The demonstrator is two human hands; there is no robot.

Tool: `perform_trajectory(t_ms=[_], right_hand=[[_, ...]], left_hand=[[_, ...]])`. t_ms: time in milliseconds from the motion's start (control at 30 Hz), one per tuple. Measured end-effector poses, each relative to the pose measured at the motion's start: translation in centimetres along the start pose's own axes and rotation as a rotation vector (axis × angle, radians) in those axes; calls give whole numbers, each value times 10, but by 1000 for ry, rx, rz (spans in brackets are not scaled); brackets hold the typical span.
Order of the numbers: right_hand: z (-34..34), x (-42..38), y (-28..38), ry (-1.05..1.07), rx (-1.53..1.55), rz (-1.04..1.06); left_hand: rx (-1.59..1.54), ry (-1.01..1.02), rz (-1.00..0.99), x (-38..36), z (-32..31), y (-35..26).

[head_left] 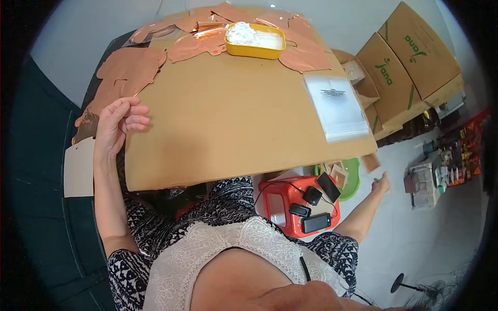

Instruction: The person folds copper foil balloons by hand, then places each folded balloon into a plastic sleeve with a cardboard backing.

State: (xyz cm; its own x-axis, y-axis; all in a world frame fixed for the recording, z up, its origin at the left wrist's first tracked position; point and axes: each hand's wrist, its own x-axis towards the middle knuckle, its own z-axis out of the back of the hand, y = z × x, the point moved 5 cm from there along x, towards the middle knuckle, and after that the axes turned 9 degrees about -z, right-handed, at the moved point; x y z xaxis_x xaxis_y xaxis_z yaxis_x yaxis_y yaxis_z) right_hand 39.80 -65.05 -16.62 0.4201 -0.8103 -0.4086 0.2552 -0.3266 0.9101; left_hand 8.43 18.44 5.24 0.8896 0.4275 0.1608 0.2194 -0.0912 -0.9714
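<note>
My left hand (124, 122) is above the left side of the cardboard tabletop (233, 119), its fingers loosely curled and somewhat apart, with nothing visible in them. It lies beside a copper-coloured flat sheet (127, 67) with a slit. Low on the right, my right hand (381, 184) reaches out past the table's edge, fingers partly stretched and small in view. Just above it, a blurred brown flat piece (370, 163) appears apart from the fingers. Left of that hand, a green basin (354, 179) contains light brown pieces, partly hidden by the table.
A yellow tub (255, 52) with white fluffy material stands at the table's back, among more copper-coloured sheets (303, 52). Clear plastic bags (337, 111) lie at the right edge. A red stool (275, 199) carries phones and chargers. Cardboard boxes (394, 72) stand at right.
</note>
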Motion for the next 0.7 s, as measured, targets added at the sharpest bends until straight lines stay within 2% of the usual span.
perform_trajectory(t_ms=[67,167,233,267,367,433,500,567,700], right_hand=[[-13,16,-5,25,14,14],[-43,-32,51,203,55,400],[-62,-169,110,350,251,554],[-74,-225,127,493,296,578],[-102,-369,136,883,325,619],[-131,-436,110,1370,336,511],[-151,-508,68,1719,356,182],[-158,-569,37,1874,255,-50],[-159,-633,-5,2003,195,-175]], left_hand=[[2,-17,14,-2,0,-1],[41,-38,43,-5,-7,-4],[97,-45,70,-6,-20,-5],[151,-43,94,-8,-32,-8],[224,89,90,-15,-71,-5],[234,149,92,-17,-99,0],[268,204,29,-19,-128,-4],[316,239,21,-19,-147,-5],[131,160,20,-22,-156,3]])
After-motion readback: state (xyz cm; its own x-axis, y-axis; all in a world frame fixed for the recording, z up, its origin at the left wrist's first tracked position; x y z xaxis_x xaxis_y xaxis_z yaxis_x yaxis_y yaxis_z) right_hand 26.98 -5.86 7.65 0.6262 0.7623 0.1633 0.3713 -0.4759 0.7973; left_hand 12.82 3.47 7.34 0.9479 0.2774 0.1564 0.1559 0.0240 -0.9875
